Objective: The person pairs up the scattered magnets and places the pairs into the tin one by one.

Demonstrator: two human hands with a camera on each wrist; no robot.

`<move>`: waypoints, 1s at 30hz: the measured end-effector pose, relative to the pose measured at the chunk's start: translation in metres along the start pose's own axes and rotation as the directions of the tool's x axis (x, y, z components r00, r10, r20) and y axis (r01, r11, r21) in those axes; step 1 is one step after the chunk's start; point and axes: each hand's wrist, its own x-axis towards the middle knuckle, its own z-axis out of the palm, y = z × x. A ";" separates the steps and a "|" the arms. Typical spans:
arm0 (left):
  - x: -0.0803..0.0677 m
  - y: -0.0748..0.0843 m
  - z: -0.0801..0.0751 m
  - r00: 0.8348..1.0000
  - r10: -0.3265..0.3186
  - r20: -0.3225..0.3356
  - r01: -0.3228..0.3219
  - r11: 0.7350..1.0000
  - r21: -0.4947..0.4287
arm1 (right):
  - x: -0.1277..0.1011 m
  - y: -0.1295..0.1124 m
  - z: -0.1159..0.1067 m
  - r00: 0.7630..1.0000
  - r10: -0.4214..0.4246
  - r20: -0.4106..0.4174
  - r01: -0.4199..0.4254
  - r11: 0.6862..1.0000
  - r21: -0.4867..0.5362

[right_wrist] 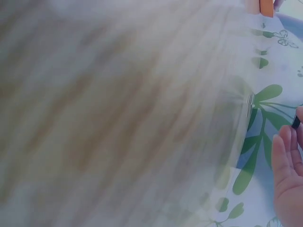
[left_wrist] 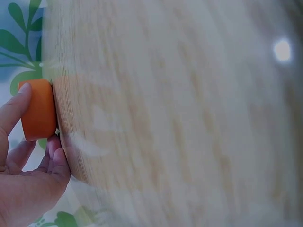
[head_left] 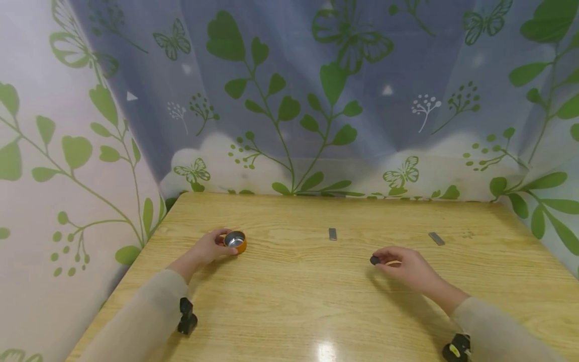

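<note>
Near the left of the wooden table, my left hand (head_left: 208,250) grips a small orange bowl (head_left: 242,247) with a shiny metal inside. The bowl sits upright, its opening facing up. In the left wrist view the thumb lies against the bowl's orange wall (left_wrist: 39,111), with the other fingers around its far side and near the tabletop. To the right, my right hand (head_left: 409,269) pinches a small round black piece (head_left: 374,260) between thumb and fingertips, over the table. Only an edge of that black piece (right_wrist: 296,121) shows in the right wrist view.
A small grey flat bar (head_left: 332,234) lies on the wooden table (head_left: 289,301) between the hands, farther back. Another grey bar (head_left: 436,238) lies beyond the right hand, beside several tiny pale bits (head_left: 468,234). A leaf-patterned curtain (head_left: 289,166) hangs behind the table's back edge.
</note>
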 end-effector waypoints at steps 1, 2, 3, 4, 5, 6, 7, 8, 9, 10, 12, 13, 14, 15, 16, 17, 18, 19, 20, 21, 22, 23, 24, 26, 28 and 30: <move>0.000 0.000 0.000 1.000 -0.002 -0.002 0.002 1.000 0.000 | 0.001 -0.001 0.001 1.000 0.003 0.002 -0.003 1.000 0.004; 0.000 0.000 0.000 1.000 -0.004 -0.004 0.004 1.000 0.001 | 0.003 -0.002 0.002 1.000 0.005 0.004 -0.005 1.000 0.004; 0.000 0.000 0.000 1.000 -0.005 -0.006 0.005 1.000 0.002 | 0.004 -0.004 0.004 1.000 0.009 0.006 -0.009 1.000 0.004; 0.001 -0.001 0.000 1.000 -0.004 -0.006 0.004 1.000 0.004 | 0.006 -0.005 0.005 1.000 0.009 0.009 -0.009 1.000 0.004; 0.001 -0.001 0.000 1.000 -0.003 -0.008 0.003 1.000 0.007 | 0.008 -0.006 0.007 1.000 0.008 0.011 -0.008 1.000 0.003; 0.002 -0.002 0.000 1.000 -0.003 -0.011 0.003 1.000 0.010 | 0.009 -0.008 0.008 1.000 0.006 0.013 -0.006 1.000 0.003; 0.002 -0.003 0.000 1.000 -0.004 -0.012 0.004 1.000 0.012 | 0.011 -0.010 0.010 1.000 0.006 0.014 -0.006 1.000 0.005; 0.003 -0.003 0.000 1.000 -0.004 -0.013 0.005 1.000 0.011 | 0.012 -0.012 0.012 1.000 0.006 0.016 -0.006 1.000 0.008; 0.003 -0.003 0.000 1.000 -0.003 -0.013 0.003 1.000 0.012 | 0.013 -0.014 0.013 1.000 0.002 0.017 -0.002 1.000 0.013; 0.003 -0.003 0.000 1.000 -0.003 -0.014 0.003 1.000 0.009 | 0.015 -0.016 0.015 1.000 -0.005 0.019 0.005 1.000 0.014; 0.003 -0.003 0.001 1.000 -0.001 -0.012 0.001 1.000 0.009 | 0.018 -0.019 0.018 1.000 -0.014 0.018 0.014 1.000 0.009; 0.003 -0.003 0.001 1.000 -0.001 -0.013 0.001 1.000 0.011 | 0.020 -0.020 0.020 1.000 -0.017 0.017 0.017 1.000 0.008; 0.002 -0.002 0.001 1.000 0.000 -0.014 0.000 1.000 0.012 | 0.022 -0.021 0.022 1.000 -0.022 0.016 0.022 1.000 0.004; 0.002 -0.002 0.001 1.000 0.002 -0.014 -0.002 1.000 0.019 | 0.024 -0.022 0.023 1.000 -0.027 0.016 0.027 1.000 0.000; 0.002 -0.002 0.001 1.000 0.002 -0.014 -0.002 1.000 0.021 | 0.026 -0.022 0.025 0.999 -0.031 0.014 0.031 0.999 -0.006; 0.002 -0.002 0.001 1.000 0.005 -0.014 -0.004 1.000 0.027 | 0.027 -0.023 0.026 0.999 -0.035 0.014 0.035 0.999 -0.010; 0.002 -0.002 0.001 1.000 0.002 -0.017 -0.001 1.000 0.026 | 0.029 -0.023 0.027 0.999 -0.036 0.014 0.037 0.999 -0.013; 0.002 -0.002 0.001 1.000 0.004 -0.012 -0.004 1.000 0.026 | 0.030 -0.024 0.029 0.999 -0.037 0.016 0.037 0.999 -0.011; 0.002 -0.001 0.001 1.000 0.007 -0.010 -0.007 1.000 0.025 | 0.032 -0.024 0.030 0.999 -0.039 0.017 0.039 0.999 -0.012; 0.001 -0.001 0.000 1.000 0.012 -0.005 -0.012 1.000 0.029 | 0.033 -0.024 0.031 0.999 -0.041 0.018 0.042 0.999 -0.013; 0.001 0.000 0.000 1.000 0.014 -0.003 -0.014 0.999 0.029 | 0.035 -0.024 0.032 0.999 -0.044 0.019 0.045 0.999 -0.015; 0.000 0.000 0.000 1.000 0.020 0.001 -0.020 0.999 0.033 | 0.036 -0.025 0.034 0.999 -0.044 0.020 0.044 0.999 -0.010; -0.001 0.001 -0.001 1.000 0.030 0.002 -0.030 0.998 0.048 | 0.037 -0.025 0.035 0.999 -0.045 0.019 0.045 0.999 -0.007; -0.001 0.001 -0.001 0.999 0.036 0.004 -0.036 0.998 0.057 | 0.040 -0.026 0.038 0.998 -0.065 0.021 0.065 0.998 -0.004; -0.001 0.000 -0.002 1.000 0.031 0.000 -0.031 0.998 0.057 | 0.042 -0.028 0.041 0.997 -0.069 0.020 0.069 0.998 0.003; 0.000 -0.001 -0.001 1.000 0.024 -0.010 -0.024 0.998 0.051 | 0.044 -0.029 0.043 0.997 -0.074 0.023 0.074 0.997 0.006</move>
